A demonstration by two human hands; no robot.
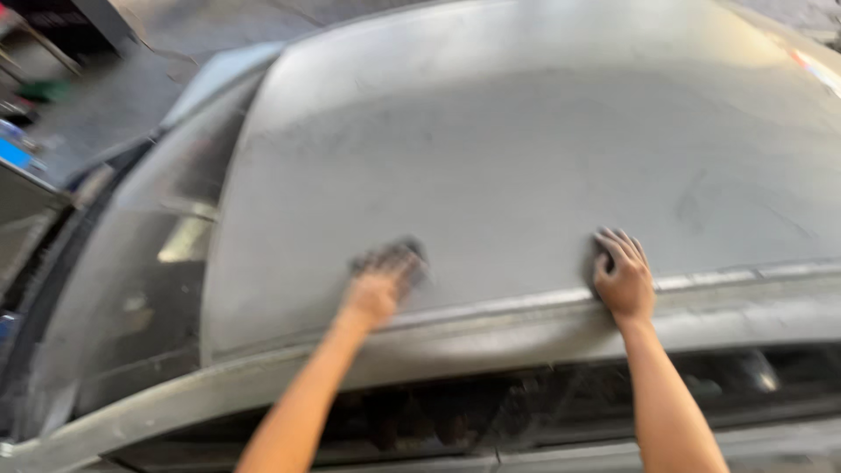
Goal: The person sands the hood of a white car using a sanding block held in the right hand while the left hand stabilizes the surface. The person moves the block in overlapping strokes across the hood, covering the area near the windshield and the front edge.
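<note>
**Two hands on a dusty grey car roof**

Concrete workshop floor (131,96) in the background, upper left, with dark blurred clutter along the left edge. Filling most of the view, a car roof (526,131), dull matte grey all over, coated in fine dust and faint scratch marks. To the left, sloping down and away, the windscreen (149,289), dark glass with a pale reflection near its upper part. Along the near edge of the roof, a lighter grey rail or gutter strip (718,282) running left to right, and below it the dark side windows (543,403) of the car.

Both bare arms reaching up from the bottom of the frame, well apart from each other. Left hand (378,287) pressed down on the roof just above the rail, smeared by motion blur, closed over a dark grey pad (392,258), possibly a sanding block or abrasive sponge; too blurred to tell which. Pad flat against the roof surface, showing past the fingertips. Right hand (624,276) resting open on the roof, palm down, fingers (620,243) spread and pointing away from the body, heel of the hand on the rail, holding nothing.
</note>
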